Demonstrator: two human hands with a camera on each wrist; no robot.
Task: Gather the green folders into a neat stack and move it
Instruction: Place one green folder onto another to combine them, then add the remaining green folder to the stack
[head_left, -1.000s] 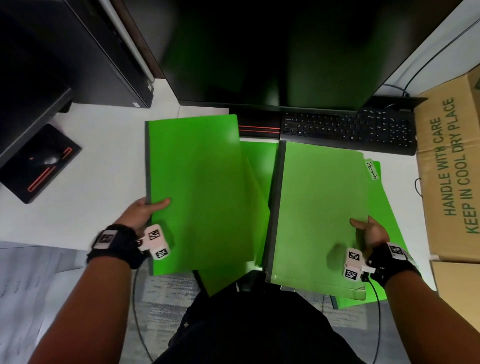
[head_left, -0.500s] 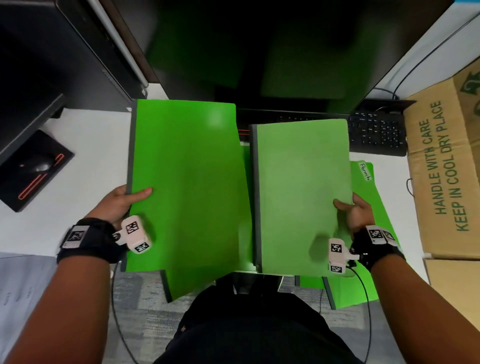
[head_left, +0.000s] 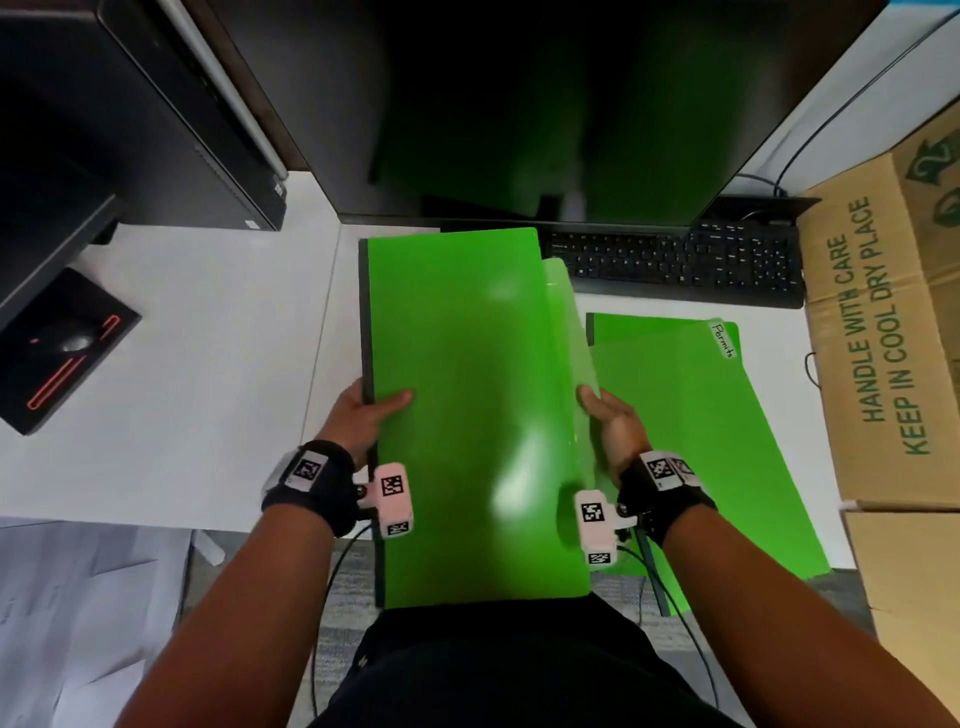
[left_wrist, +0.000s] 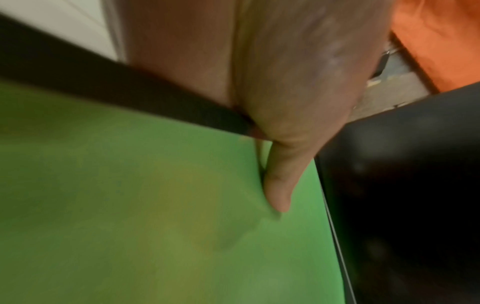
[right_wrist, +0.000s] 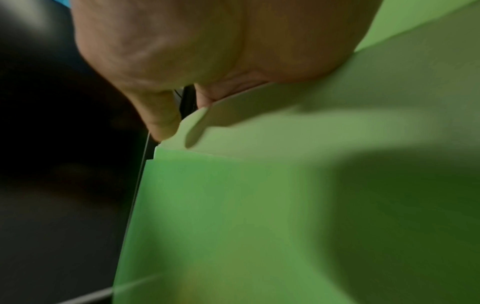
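Observation:
Both hands hold a stack of green folders (head_left: 467, 405) in the air over the desk's front edge. My left hand (head_left: 363, 415) grips its dark left spine, thumb on top (left_wrist: 278, 185). My right hand (head_left: 608, 421) grips the right edge, where a second folder (head_left: 563, 312) sticks out beneath the top one (right_wrist: 233, 205). Two more green folders (head_left: 691, 441) lie on the desk at the right, the upper one labelled "Permits".
A monitor (head_left: 545, 104) stands behind, with a black keyboard (head_left: 675, 260) under it. A cardboard box (head_left: 883, 338) sits at the right. A mouse on a black pad (head_left: 62, 348) lies far left beside a dark computer tower (head_left: 156, 104). The white desk (head_left: 208, 364) shows bare at left.
The two held folders, side by side before, have come together into one stack at the centre. Both hands moved inward. The folders at the right are uncovered on the desk.

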